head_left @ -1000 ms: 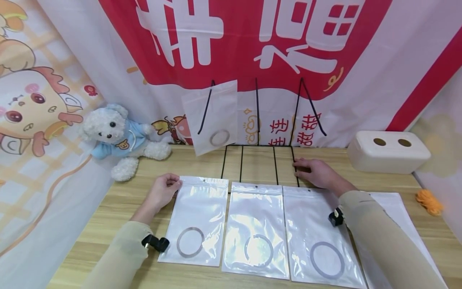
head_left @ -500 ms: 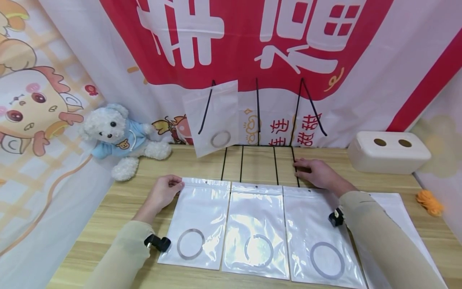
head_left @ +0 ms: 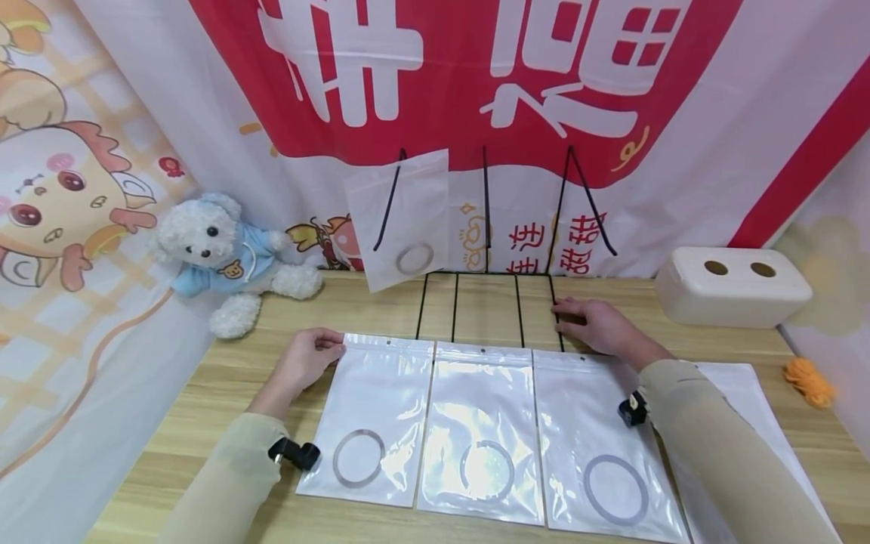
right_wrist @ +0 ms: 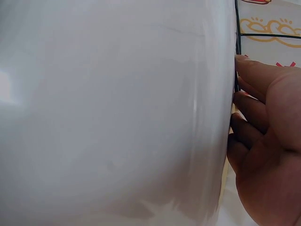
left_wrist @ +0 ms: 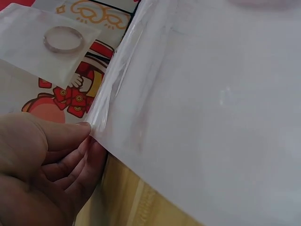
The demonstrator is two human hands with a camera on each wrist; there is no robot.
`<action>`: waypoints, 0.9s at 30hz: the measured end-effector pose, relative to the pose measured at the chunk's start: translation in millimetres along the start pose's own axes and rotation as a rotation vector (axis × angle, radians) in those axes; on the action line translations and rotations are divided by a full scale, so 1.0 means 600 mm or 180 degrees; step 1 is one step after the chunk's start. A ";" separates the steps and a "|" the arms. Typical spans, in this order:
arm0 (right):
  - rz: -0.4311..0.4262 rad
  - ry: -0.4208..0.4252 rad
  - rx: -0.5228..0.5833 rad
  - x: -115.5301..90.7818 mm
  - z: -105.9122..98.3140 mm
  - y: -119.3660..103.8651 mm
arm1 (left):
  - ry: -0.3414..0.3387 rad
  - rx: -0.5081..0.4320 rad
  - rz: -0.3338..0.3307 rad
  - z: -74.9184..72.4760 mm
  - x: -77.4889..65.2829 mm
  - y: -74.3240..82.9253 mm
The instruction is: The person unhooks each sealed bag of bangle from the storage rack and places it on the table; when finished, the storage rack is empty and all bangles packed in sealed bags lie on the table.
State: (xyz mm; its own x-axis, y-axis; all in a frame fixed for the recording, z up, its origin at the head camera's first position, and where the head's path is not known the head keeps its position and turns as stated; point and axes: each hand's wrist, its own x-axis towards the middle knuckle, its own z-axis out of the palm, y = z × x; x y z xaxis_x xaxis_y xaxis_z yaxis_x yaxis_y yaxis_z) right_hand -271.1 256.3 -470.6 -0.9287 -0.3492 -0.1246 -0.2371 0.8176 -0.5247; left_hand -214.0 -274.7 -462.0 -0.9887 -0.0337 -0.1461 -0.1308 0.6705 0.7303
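Observation:
Three shiny white zip bags lie side by side on the table in the head view, each with a pale ring inside: the left bag (head_left: 381,385), the middle bag (head_left: 482,400) and the right bag (head_left: 598,412). With thumb and fingers my left hand (head_left: 309,363) pinches the top left corner of the left bag; the left wrist view shows the thumb (left_wrist: 66,135) on that corner. My right hand (head_left: 598,325) has its fingertips at the rightmost wire of a black wire rack (head_left: 519,310), beyond the right bag, fingers loosely bent. From that rack hangs another bag (head_left: 408,219).
A white plush bear (head_left: 238,264) in blue sits at the back left. At the back right stands a cream box (head_left: 734,287) with two holes, near an orange pom-pom (head_left: 809,380). Another white bag (head_left: 730,385) lies partly under the right forearm. A printed cloth (head_left: 326,68) hangs behind.
My left hand has shifted slightly to the right with the left bag, narrowing its gap to the middle bag. The right hand has stayed in place.

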 end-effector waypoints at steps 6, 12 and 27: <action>-0.0020 0.0008 -0.0005 0.000 0.000 -0.002 | -0.0020 0.0114 0.0009 -0.010 0.000 0.011; -0.0025 0.0007 -0.0026 0.000 -0.001 -0.001 | 0.0028 0.0040 0.0256 -0.031 0.001 0.025; 0.0012 -0.0019 0.0031 0.001 0.000 -0.001 | 0.0998 -0.0763 0.0758 -0.101 0.009 0.182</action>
State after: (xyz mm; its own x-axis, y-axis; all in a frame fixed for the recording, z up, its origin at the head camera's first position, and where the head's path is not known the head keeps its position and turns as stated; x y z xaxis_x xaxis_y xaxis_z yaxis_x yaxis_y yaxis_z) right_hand -271.3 255.6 -470.2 -0.9278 -0.3490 -0.1316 -0.2308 0.8144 -0.5324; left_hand -237.8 -246.7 -342.8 -0.9629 -0.1469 0.2265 0.1259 0.4978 0.8581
